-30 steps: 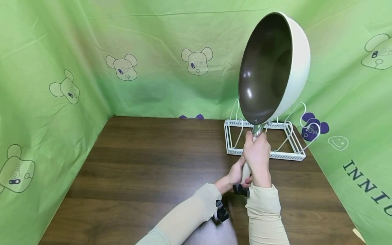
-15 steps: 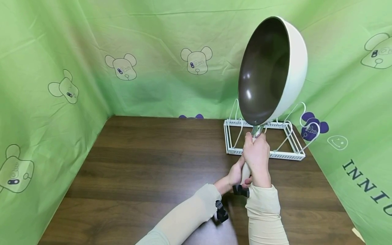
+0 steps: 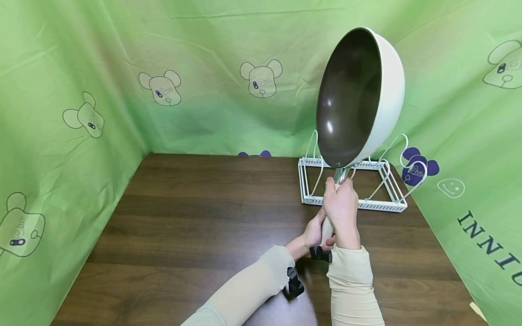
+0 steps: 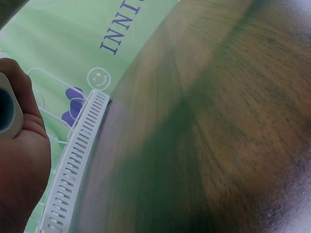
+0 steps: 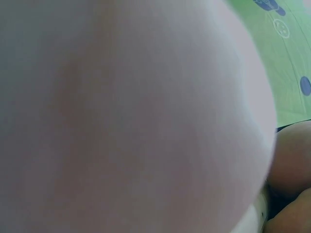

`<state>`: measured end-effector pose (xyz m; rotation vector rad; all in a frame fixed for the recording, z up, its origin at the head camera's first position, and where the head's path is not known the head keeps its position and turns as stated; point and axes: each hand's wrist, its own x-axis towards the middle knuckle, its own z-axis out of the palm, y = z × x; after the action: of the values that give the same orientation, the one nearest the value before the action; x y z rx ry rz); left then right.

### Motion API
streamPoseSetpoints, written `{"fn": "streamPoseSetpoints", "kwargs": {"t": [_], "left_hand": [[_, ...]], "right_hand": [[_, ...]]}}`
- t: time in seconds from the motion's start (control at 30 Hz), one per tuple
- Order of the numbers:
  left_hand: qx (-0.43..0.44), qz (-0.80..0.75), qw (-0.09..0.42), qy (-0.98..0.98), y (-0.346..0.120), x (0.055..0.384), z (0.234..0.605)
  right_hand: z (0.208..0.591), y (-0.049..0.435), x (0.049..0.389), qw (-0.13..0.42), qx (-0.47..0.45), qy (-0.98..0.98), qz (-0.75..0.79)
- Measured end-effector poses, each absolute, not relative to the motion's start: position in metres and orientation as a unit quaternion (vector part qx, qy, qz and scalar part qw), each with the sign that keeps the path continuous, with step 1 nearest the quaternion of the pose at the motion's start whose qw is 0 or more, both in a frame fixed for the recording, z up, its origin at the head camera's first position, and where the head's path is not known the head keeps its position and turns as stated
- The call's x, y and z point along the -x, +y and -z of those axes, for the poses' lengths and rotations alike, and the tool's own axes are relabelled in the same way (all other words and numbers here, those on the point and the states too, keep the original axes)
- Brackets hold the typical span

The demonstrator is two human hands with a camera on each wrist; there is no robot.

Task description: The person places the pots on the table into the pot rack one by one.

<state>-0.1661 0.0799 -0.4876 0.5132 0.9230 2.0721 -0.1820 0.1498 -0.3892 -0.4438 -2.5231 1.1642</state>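
Observation:
A deep wok [image 3: 350,99], white outside and dark brown inside, stands nearly upright in the head view with its opening facing left. My right hand [image 3: 341,206] grips the upper part of its pale handle [image 3: 327,230], just below the metal neck. Lower down, my left hand [image 3: 313,232] holds the same handle near its end. The wok overlaps a white wire rack [image 3: 379,206]; whether they touch I cannot tell. The left wrist view has the handle's hollow end [image 4: 7,109] within the left hand's curled fingers. Blurred skin fills most of the right wrist view.
The rack, with curved wire hoops [image 3: 416,172], sits at the back right of the brown wooden table [image 3: 195,217]. Green printed curtains [image 3: 204,54] enclose the table at the back and on both sides.
The wok's bowl has come down a little and shifted slightly left in the head view. Both hands keep their hold on the handle and have barely moved.

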Motion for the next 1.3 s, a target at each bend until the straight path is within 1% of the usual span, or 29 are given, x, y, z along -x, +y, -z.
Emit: {"fn": "streamPoseSetpoints", "kwargs": {"t": [0.4, 0.8, 1.3], "left_hand": [[-0.196, -0.822, 0.408, 0.345, 0.079, 0.164, 0.489], [-0.158, -0.827, 0.412, 0.349, 0.081, 0.161, 0.494], [-0.151, -0.831, 0.418, 0.335, 0.079, 0.159, 0.498]], "right_hand": [[0.392, 0.151, 0.183, 0.158, 0.149, -0.888, -0.404], [0.399, 0.151, 0.184, 0.158, 0.142, -0.891, -0.401], [0.404, 0.149, 0.183, 0.141, 0.145, -0.895, -0.398]]}}
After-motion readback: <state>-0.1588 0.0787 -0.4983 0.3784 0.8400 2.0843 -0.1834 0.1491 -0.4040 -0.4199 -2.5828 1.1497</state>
